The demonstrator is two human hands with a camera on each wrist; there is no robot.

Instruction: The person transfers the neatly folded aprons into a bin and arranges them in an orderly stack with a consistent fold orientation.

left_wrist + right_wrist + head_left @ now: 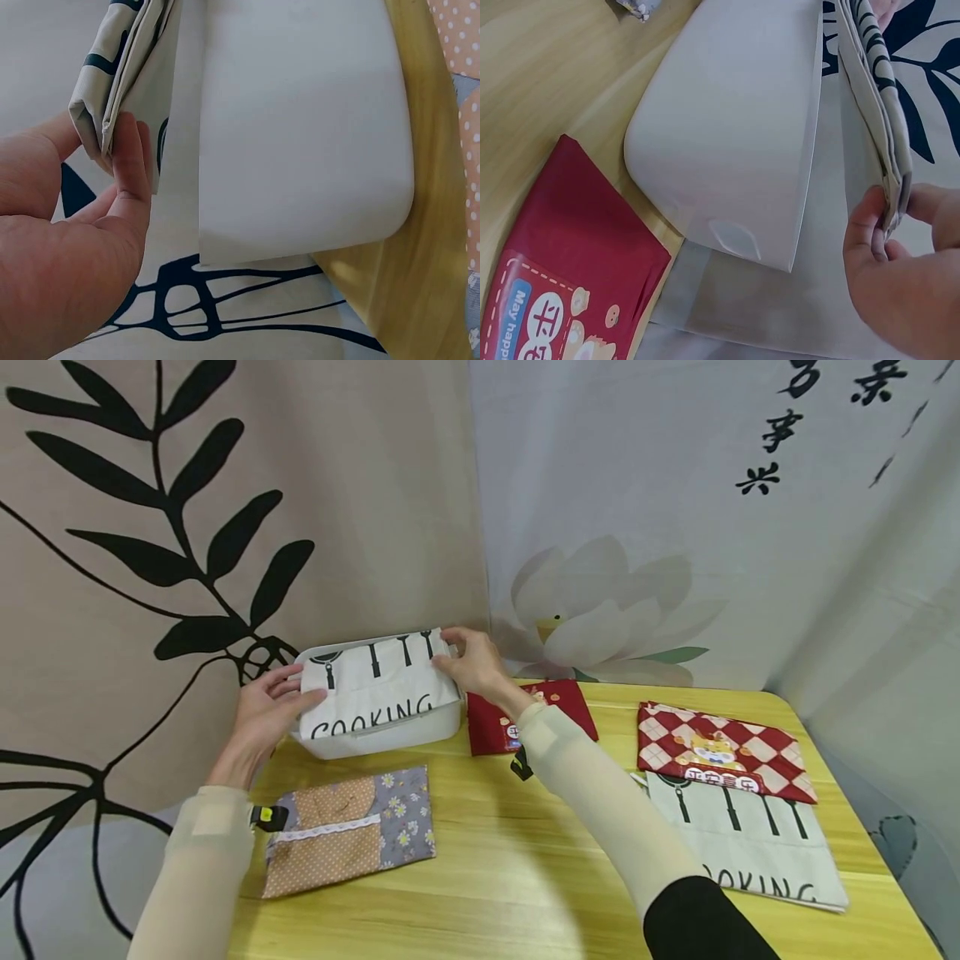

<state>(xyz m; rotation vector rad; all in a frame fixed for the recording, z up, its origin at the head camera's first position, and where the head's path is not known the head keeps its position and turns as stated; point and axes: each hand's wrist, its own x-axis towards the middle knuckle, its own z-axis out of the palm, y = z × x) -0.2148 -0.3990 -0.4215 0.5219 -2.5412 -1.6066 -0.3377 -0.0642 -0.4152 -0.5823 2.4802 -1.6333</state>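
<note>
Both hands hold a folded white apron (375,681) by its two ends, with dark utensils and the word COOKING printed on it. At its left end, my left hand (266,710) pinches the fold between thumb and fingers. My right hand (476,664) pinches the right end the same way. Below the apron stands a white plastic box (386,740), its opening mostly covered in the head view. Both wrist views show the apron's layered edge (112,124) above the box's rim, with a gap between them.
On the wooden table (487,860), a polka-dot and daisy folded cloth (348,827) lies in front of the box. A red folded cloth (562,702) lies right of it. Farther right, a red checked folded cloth (720,747) overlaps another COOKING apron (757,843). Curtains (600,485) hang behind.
</note>
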